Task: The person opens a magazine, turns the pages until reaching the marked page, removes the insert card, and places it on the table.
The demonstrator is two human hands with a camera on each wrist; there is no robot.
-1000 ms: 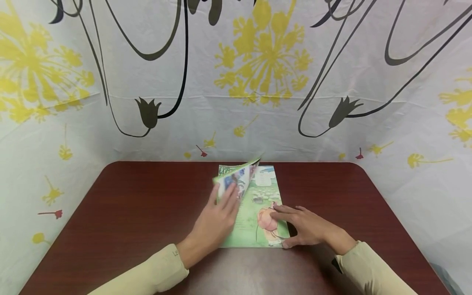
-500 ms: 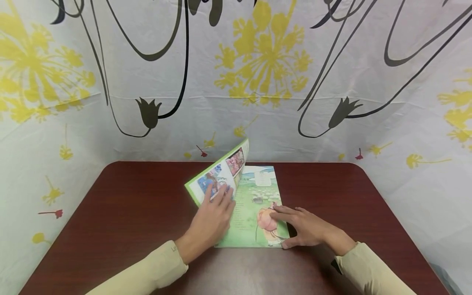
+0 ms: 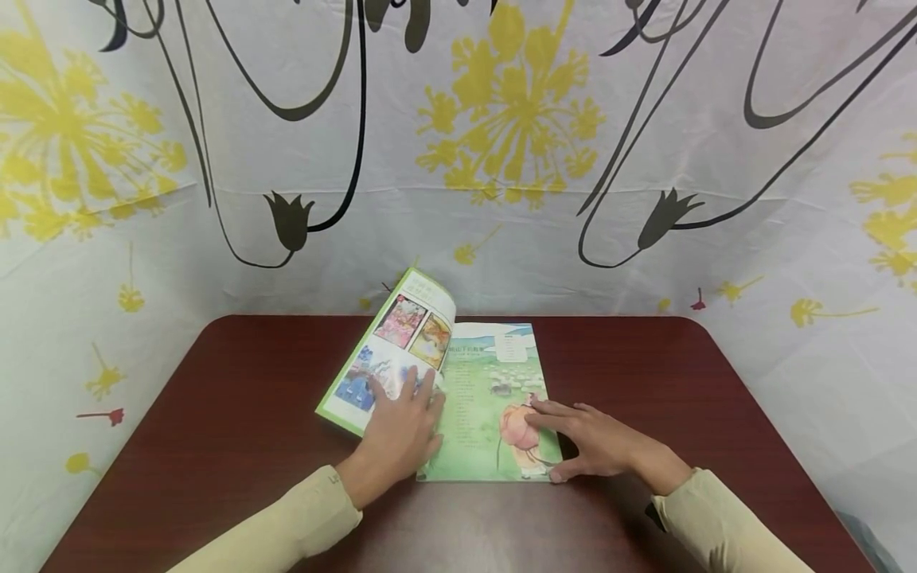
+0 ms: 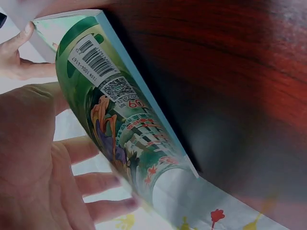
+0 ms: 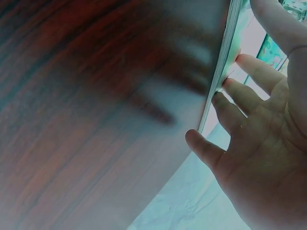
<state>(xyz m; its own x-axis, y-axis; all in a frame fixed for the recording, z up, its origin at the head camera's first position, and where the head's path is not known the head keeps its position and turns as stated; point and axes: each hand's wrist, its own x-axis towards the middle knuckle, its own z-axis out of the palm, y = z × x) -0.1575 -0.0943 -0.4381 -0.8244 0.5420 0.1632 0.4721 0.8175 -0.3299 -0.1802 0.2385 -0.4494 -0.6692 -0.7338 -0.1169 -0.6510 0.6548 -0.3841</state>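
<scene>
A magazine (image 3: 473, 398) lies open on the table, its right page green with a pink flower picture. Its front cover (image 3: 383, 350), lifted and curved, slants up to the left with photos on the inner side. My left hand (image 3: 401, 426) lies with spread, fairly straight fingers against that inner side. From the left wrist view, the outer face of the cover (image 4: 120, 105) shows a barcode and a colourful illustration. My right hand (image 3: 595, 438) rests on the right page's lower right edge, fingers spread; in the right wrist view its fingertips (image 5: 230, 84) touch the page edge.
The dark red-brown table (image 3: 251, 414) extends around the magazine on all sides. Behind it and at both sides hangs a white cloth (image 3: 458, 223) printed with yellow and grey flowers.
The cover has swung leftward and lowered, showing more of its inner side and of the right page. My left hand has moved slightly left with it; the right hand has stayed put.
</scene>
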